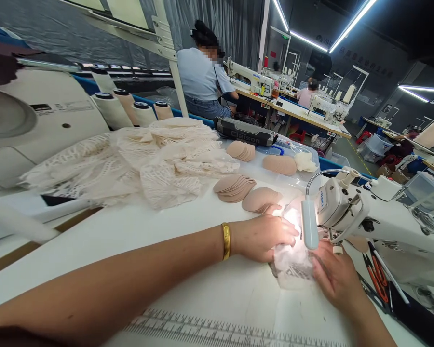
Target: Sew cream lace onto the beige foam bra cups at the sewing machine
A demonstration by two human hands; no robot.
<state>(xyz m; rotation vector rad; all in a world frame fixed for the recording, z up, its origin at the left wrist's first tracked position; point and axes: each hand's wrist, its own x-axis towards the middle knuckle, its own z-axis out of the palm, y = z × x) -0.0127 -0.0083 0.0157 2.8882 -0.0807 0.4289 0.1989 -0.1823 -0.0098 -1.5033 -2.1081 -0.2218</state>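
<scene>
My left hand (262, 234), with a gold bangle on its wrist, lies fingers-down on a piece of white lace fabric (292, 262) on the white table (166, 231). The fingers rest flat and pressed on the fabric near the lit needle area. My right hand (334, 274) lies on the same lace from the right, fingers stretched toward the sewing machine head (338, 202). A small lamp (310, 224) on a gooseneck shines brightly on the fabric between both hands.
Piles of cream lace (148, 154) and several stacks of beige oval pads (235, 187) lie beyond my hands. Thread cones (112, 108) stand at the back left. Orange-handled scissors (378, 277) rest at the right. Other people sit at sewing machines further back.
</scene>
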